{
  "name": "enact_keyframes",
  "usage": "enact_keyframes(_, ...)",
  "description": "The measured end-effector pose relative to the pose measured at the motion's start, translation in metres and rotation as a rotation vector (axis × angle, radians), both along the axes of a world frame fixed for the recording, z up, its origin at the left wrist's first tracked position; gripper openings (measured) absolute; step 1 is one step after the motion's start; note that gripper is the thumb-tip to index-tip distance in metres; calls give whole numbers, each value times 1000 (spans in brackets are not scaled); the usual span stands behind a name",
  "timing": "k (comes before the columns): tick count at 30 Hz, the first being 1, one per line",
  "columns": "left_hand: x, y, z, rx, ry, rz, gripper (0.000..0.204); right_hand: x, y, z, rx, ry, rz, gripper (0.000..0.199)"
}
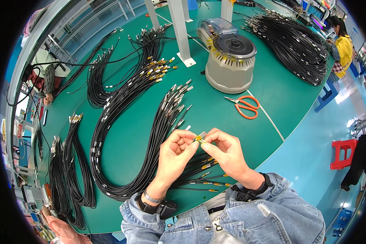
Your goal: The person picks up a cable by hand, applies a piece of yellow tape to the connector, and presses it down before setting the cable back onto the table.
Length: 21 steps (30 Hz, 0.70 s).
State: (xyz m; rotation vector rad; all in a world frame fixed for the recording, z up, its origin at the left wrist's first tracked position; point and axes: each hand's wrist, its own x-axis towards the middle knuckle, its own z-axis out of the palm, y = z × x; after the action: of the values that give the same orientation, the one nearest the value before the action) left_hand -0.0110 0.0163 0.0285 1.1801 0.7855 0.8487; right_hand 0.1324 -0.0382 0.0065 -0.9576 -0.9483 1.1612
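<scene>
In front of me, a small silver cable connector with a bit of yellow tape on it is pinched between the fingertips of both hands. My left hand closes on it from the left, and my right hand meets it from the right. Fingers partly cover the piece. Beneath and left of my hands curves a long bundle of black cables with metal ends. More cable ends wrapped in yellow tape fan out under my right hand.
Orange-handled scissors lie beyond my right hand, near a grey round tape dispenser. Large black cable bundles cover the far right and left of the green table. A metal post rises behind. Other people sit around.
</scene>
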Motion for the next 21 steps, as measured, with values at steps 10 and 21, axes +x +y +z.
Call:
enact_keyframes(10, 4, -4, -13, 798, 428, 219, 7, -1, 1, -3, 8, -4, -40, 9)
enact_keyframes(21, 4, -11, -13, 950, 530, 288, 11, -4, -1, -3, 79, -181, -117, 6)
